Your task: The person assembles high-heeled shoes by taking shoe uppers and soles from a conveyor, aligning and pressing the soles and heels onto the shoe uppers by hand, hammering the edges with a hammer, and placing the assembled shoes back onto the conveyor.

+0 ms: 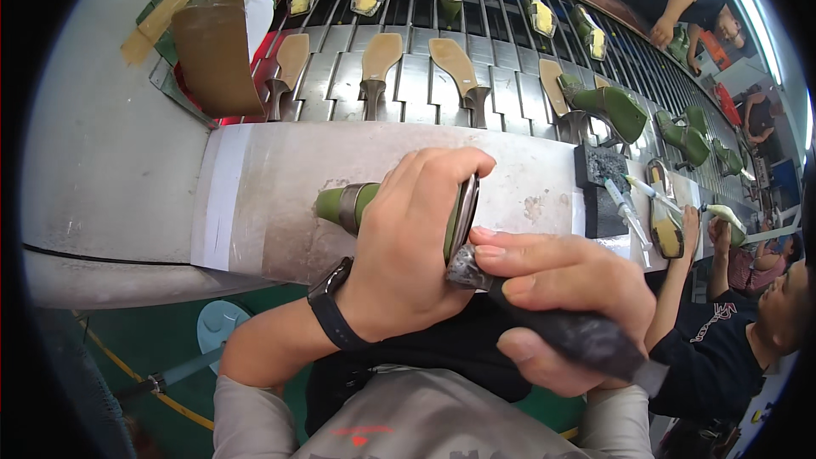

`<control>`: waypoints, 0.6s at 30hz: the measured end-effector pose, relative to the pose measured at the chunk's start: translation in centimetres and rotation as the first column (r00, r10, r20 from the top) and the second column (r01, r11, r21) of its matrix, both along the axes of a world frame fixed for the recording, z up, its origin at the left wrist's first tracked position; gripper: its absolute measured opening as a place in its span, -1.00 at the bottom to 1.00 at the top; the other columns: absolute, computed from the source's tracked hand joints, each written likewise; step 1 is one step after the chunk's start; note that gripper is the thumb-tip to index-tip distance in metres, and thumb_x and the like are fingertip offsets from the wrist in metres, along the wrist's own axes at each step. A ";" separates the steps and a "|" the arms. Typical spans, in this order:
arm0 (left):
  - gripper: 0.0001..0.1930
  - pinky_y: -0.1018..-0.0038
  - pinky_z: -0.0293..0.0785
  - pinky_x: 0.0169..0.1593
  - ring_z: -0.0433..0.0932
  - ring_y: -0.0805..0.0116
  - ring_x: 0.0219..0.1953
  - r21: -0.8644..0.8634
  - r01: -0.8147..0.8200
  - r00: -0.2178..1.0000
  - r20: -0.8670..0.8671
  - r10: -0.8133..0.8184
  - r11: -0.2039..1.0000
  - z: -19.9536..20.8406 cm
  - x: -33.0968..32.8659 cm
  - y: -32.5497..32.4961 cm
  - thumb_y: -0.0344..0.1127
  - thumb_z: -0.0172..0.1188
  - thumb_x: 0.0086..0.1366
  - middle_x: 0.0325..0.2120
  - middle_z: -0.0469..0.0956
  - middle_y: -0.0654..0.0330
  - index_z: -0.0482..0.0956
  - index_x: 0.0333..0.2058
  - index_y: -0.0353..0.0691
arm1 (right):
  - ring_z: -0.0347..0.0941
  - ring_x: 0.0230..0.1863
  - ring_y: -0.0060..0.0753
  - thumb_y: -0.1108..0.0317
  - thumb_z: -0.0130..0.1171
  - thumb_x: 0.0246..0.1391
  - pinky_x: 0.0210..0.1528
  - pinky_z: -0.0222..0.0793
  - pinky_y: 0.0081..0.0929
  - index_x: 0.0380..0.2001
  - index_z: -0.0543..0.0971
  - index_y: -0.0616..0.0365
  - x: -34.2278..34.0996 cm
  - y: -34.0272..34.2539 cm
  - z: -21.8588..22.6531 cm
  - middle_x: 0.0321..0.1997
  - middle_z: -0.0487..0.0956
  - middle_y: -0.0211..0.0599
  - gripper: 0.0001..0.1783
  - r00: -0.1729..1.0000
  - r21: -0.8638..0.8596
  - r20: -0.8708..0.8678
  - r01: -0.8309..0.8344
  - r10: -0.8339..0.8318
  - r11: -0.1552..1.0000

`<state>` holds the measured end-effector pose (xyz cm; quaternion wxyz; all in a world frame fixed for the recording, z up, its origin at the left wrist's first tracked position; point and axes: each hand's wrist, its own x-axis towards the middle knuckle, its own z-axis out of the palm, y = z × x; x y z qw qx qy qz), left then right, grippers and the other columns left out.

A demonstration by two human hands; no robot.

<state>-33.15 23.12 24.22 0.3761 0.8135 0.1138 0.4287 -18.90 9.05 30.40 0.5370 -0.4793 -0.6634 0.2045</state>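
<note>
My left hand [412, 234], with a black watch on its wrist, is wrapped round a green shoe [331, 205]. The shoe has a grey-brown band near its left end, and much of its middle is hidden by my fingers. Its dark, glossy sole edge [464, 214] shows to the right of that hand. Closed round a black-handled hand tool [586, 342] is my right hand [582, 276]. The tool's mottled grey end is right at the lower sole edge; whether it touches cannot be told.
A pale worktable [280, 161] lies under the shoe. Beyond it, a slatted metal conveyor [331, 76] bears tan soles with heels [382, 55] and green shoes [608, 106]. At right are a black block [599, 168], slim white brushes or sticks [627, 214] and a co-worker [731, 348]. A brown board [217, 59] stands back left.
</note>
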 end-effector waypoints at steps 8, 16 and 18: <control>-0.27 0.16 0.57 0.14 0.64 -0.08 0.08 0.155 0.012 0.999 0.049 -0.020 0.988 -1.3 -1.6 -0.5 -0.53 0.51 0.01 0.06 0.62 -0.10 0.44 0.20 -0.33 | 0.70 0.12 0.17 0.27 0.56 0.13 0.26 0.61 -0.01 -0.16 0.56 0.35 0.5 0.2 2.4 0.03 0.71 0.35 -0.57 0.988 -0.241 -0.157 -0.022 -0.017 0.970; -0.32 0.10 0.60 0.12 0.66 -0.12 0.04 0.193 0.011 0.988 0.151 -0.041 0.981 -1.9 -3.0 -1.1 -0.52 0.47 0.07 0.05 0.62 -0.16 0.43 0.20 -0.35 | 0.68 0.13 0.32 0.26 0.53 0.19 0.22 0.62 0.13 -0.08 0.55 0.32 -1.6 -0.8 0.4 0.01 0.69 0.32 -0.57 0.988 0.049 0.154 -0.028 0.020 0.998; -0.33 0.09 0.60 0.12 0.66 -0.12 0.05 0.201 0.032 0.987 0.151 -0.063 0.979 -2.0 -3.1 -1.4 -0.52 0.46 0.09 0.05 0.62 -0.16 0.43 0.19 -0.35 | 0.68 0.13 0.28 0.20 0.53 0.21 0.24 0.61 0.10 -0.10 0.55 0.30 -1.6 -1.2 0.6 0.02 0.69 0.30 -0.55 0.999 -0.028 0.039 0.011 -0.010 1.000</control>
